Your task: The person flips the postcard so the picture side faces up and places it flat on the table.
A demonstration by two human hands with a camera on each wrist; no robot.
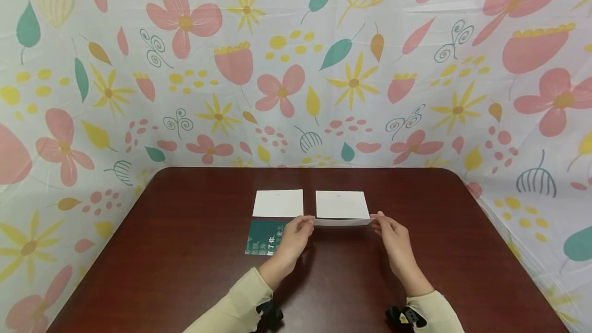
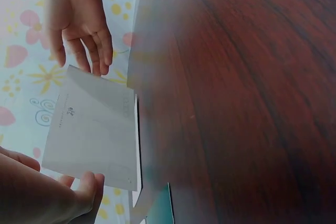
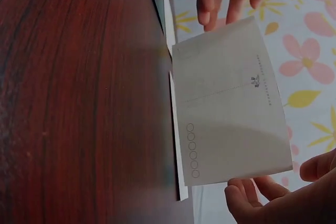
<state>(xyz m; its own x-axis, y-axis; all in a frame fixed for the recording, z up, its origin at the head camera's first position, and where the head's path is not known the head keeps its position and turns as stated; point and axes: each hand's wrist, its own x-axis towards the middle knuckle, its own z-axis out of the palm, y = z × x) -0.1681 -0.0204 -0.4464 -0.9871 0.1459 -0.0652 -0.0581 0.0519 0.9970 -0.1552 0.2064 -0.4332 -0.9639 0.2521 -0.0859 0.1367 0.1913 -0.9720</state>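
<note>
A postcard [image 1: 343, 222] is raised between both hands, almost edge-on in the head view. Its white back [image 3: 231, 108], with small circles, a dotted line and a tiny emblem, shows in the wrist views. My left hand [image 1: 296, 238] holds its left edge with the fingertips. At the opposite edge, my right hand [image 1: 395, 243] grips it the same way. Just beyond it lies a white card [image 1: 342, 204], and to the left another white card [image 1: 277, 203]. A dark green card [image 1: 261, 237] with pale writing lies nearer, partly hidden by the left hand.
The cards lie on a dark red-brown wooden table [image 1: 194, 251]. Behind it and at both sides hangs a white cloth [image 1: 282, 132] printed with flowers and leaves. Black straps [image 1: 270, 315] with small devices are worn at both wrists.
</note>
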